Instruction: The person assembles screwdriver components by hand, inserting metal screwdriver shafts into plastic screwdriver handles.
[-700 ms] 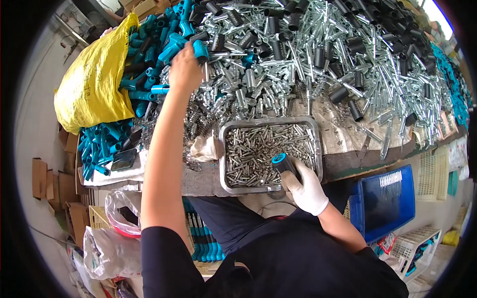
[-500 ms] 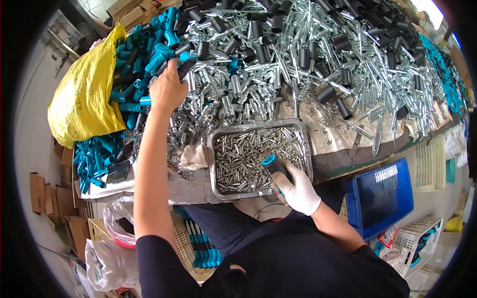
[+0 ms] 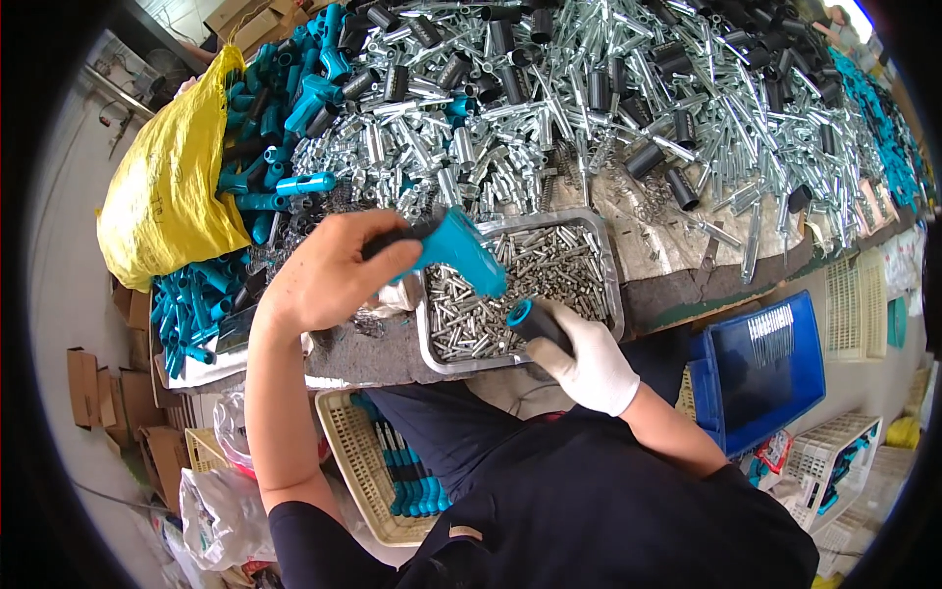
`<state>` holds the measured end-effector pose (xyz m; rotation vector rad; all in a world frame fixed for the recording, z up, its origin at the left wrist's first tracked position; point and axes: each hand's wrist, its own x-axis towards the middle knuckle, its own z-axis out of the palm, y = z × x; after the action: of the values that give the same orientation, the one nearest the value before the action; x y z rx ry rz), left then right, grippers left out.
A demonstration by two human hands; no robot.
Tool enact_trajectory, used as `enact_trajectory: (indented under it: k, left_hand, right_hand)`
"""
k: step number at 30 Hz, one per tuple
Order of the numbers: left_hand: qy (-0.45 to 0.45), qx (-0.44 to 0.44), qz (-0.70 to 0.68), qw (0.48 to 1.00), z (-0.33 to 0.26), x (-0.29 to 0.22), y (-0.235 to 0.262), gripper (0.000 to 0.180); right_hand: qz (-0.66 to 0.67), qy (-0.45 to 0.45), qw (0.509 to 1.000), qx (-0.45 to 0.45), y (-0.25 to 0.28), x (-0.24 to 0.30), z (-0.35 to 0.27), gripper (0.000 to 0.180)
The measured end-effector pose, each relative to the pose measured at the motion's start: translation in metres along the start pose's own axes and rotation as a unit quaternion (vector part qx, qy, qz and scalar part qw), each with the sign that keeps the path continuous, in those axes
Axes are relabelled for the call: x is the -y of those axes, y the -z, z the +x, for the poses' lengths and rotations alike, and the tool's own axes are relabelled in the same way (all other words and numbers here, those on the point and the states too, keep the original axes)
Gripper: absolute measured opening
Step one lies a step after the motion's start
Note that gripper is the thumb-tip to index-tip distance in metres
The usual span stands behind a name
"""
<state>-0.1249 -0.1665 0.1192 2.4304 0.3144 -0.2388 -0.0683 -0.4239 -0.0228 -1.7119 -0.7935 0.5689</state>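
Plainly, a teal handle (image 3: 461, 253) is held out in the bare left hand (image 3: 339, 270), the thumb and fingers closed around its rear; whether the dark piece (image 3: 397, 239) at those fingers is joined to it cannot be told. Its front end is tilted down toward the other grip, where a black tube (image 3: 543, 326) with a teal end is clasped firmly by the gloved right hand (image 3: 591, 363). Handle and tube are seen near each other, apart. Beyond the tube, pins (image 3: 561, 257) are held in a tray (image 3: 611, 280). Beyond the left grip, silver parts (image 3: 422, 147) are heaped; right of the right grip, a blue bin (image 3: 810, 344) is placed.
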Motion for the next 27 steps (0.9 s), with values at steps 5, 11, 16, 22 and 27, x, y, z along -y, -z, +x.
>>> enact_trajectory:
  k: [5, 11, 16, 22, 27]
  left_hand:
    - [-0.031, 0.068, 0.066, 0.995, -0.006, 0.001, -0.011, 0.042]
    - [-0.181, -0.183, 0.141, 0.956, 0.014, -0.016, -0.061, 0.041]
    - [-0.257, -0.252, -0.088, 0.929, 0.031, -0.005, -0.085, 0.036]
    - [-0.333, -0.044, -0.681, 0.651, 0.041, -0.033, -0.105, 0.023]
    - [-0.48, 0.142, -0.715, 0.487, 0.057, -0.011, -0.085, 0.059]
  right_hand:
    - [-0.045, -0.004, 0.999, 0.013, -0.001, 0.013, -0.004, 0.05]
    - [0.141, -0.088, 0.985, 0.056, 0.009, 0.011, -0.003, 0.049]
    - [0.348, -0.208, 0.903, 0.144, 0.027, 0.039, -0.005, 0.041]
    - [0.509, -0.228, 0.774, 0.301, 0.034, 0.023, -0.013, 0.067]
    - [0.488, -0.222, 0.781, 0.321, 0.021, 0.014, -0.014, 0.071]
